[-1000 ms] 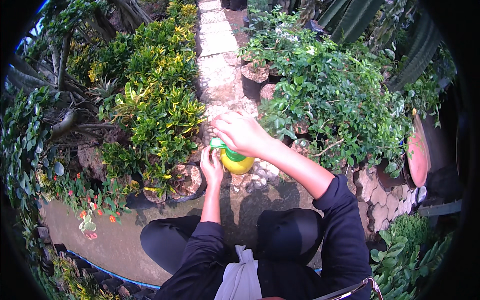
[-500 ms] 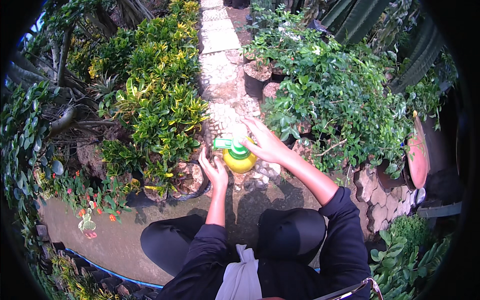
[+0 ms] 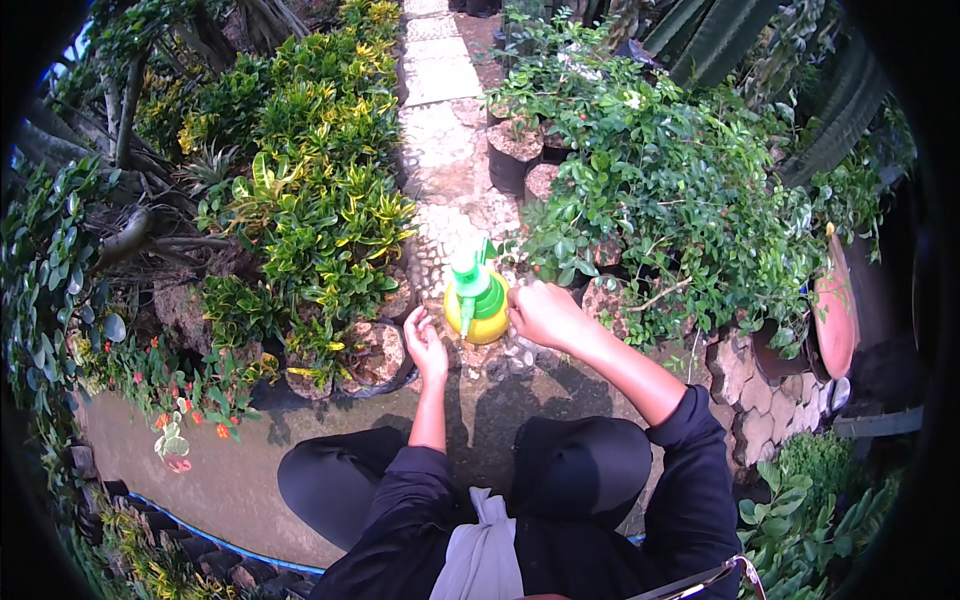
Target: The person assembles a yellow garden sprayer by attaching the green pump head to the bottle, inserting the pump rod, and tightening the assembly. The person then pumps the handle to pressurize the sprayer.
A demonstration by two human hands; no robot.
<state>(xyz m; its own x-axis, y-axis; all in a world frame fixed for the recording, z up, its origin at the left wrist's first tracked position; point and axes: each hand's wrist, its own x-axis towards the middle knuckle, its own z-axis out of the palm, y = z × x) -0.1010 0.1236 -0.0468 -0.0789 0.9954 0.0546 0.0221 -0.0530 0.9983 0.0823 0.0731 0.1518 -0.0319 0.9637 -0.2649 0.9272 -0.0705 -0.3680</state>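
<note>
A spray bottle with a yellow body and a green spray head (image 3: 477, 292) stands upright on the pebbled path in front of me. Its nozzle points toward me, and the trigger side faces away. To its left is my left hand (image 3: 427, 345), palm turned inward, fingers loosely bent and apart, with nothing in it. My right hand (image 3: 545, 314) is at the bottle's right side with its fingers curled in. The knuckles are close against the yellow body; whether they touch it I cannot tell.
Leafy yellow-green shrubs (image 3: 330, 210) line the path's left side, with a pot (image 3: 378, 358) near my left hand. Bushy potted plants (image 3: 660, 200) crowd the right side. The stone path (image 3: 437, 130) runs away between them. My bent knees (image 3: 580, 470) are close below my hands.
The spray bottle has turned, its nozzle swinging from leftward to toward me. My right hand has come off its top, moved right and curled up. My left hand has shifted slightly nearer me.
</note>
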